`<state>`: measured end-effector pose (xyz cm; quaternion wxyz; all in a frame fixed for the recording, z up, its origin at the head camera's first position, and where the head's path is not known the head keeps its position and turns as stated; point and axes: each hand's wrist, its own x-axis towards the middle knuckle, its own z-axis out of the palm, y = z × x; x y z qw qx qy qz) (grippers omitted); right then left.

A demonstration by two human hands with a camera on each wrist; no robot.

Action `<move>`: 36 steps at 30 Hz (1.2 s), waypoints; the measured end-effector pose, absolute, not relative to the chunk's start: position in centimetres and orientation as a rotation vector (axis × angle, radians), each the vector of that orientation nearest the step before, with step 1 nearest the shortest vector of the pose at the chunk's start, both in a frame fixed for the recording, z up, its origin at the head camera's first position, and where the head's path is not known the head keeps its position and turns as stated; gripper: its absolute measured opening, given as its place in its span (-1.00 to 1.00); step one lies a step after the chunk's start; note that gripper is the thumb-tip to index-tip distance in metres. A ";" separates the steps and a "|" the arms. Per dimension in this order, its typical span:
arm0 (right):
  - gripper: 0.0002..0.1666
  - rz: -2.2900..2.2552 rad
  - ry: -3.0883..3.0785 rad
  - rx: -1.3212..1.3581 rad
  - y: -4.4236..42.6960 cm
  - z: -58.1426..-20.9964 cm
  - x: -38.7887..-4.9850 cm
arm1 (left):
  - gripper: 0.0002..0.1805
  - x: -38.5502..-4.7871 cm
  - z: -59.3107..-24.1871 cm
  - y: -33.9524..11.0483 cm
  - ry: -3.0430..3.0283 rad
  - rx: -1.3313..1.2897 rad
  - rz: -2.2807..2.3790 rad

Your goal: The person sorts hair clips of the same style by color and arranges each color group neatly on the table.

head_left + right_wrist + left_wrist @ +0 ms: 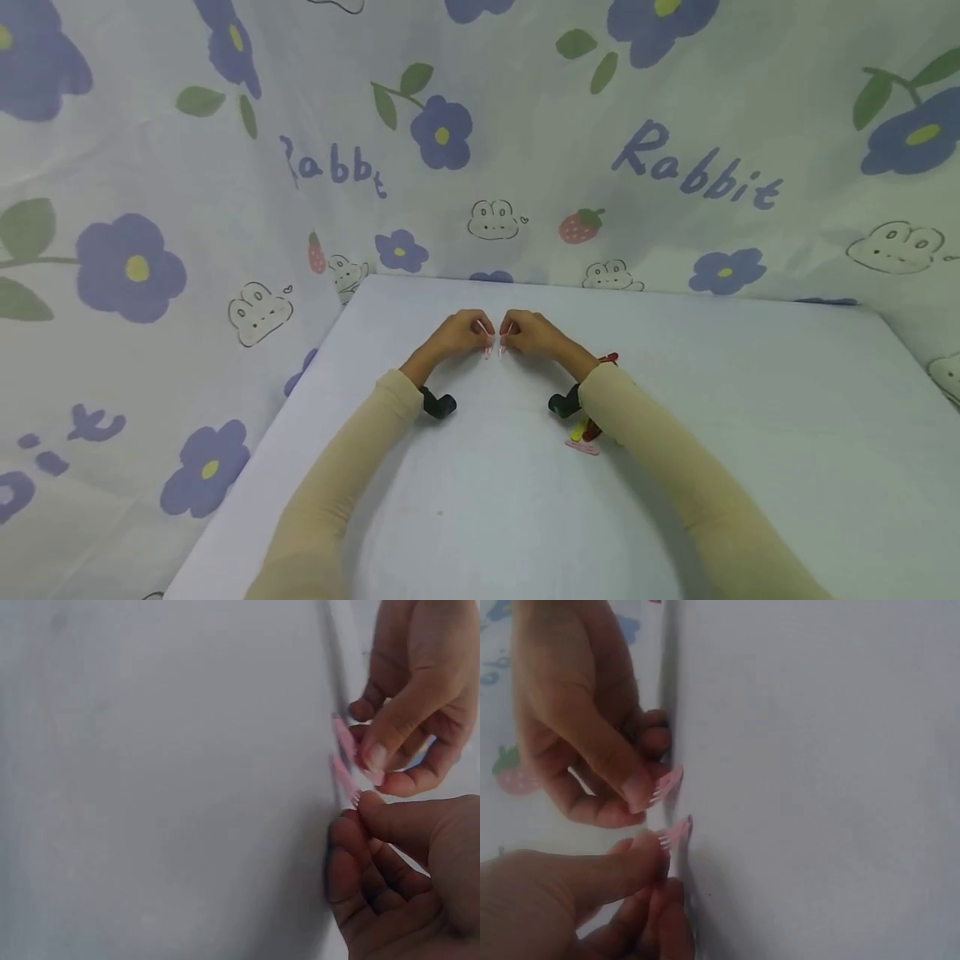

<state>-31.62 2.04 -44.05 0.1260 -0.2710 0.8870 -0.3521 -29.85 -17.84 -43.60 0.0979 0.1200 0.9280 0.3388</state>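
Near the middle of the table, my left hand (459,335) and right hand (531,333) face each other, fingertips a small gap apart. Between thumb and fingers the left hand pinches a small pink hair clip (679,831) with comb-like teeth at the held end. A matching pink hair clip (343,778) is pinched in the right hand (405,862). Both clips point down toward the table, side by side and apart. Fingertips cover the upper ends of the clips.
Beside and partly under the right forearm lie several hair clips: a pink one (582,447), a yellow one (579,428) and red ones (609,358). Black wrist devices (440,406) hang below both wrists. A patterned curtain (525,150) borders the white table (480,517) at the back and left.
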 end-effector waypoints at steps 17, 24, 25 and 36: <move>-0.91 -0.939 2.576 -0.789 1.4 -44.0 -31.6 | -0.87 -29.6 -44.7 -17.7 2.761 0.362 1.068; -0.75 -0.952 2.621 -0.784 1.8 -44.7 -31.8 | -0.77 -29.6 -44.6 -17.9 2.754 0.344 1.057; -0.72 -0.951 2.628 -0.789 1.9 -44.9 -31.7 | -0.75 -29.6 -44.7 -18.1 2.746 0.352 1.057; -0.51 -0.900 2.690 -0.884 1.7 -44.8 -30.3 | -0.51 -28.8 -44.9 -19.1 2.732 0.574 0.958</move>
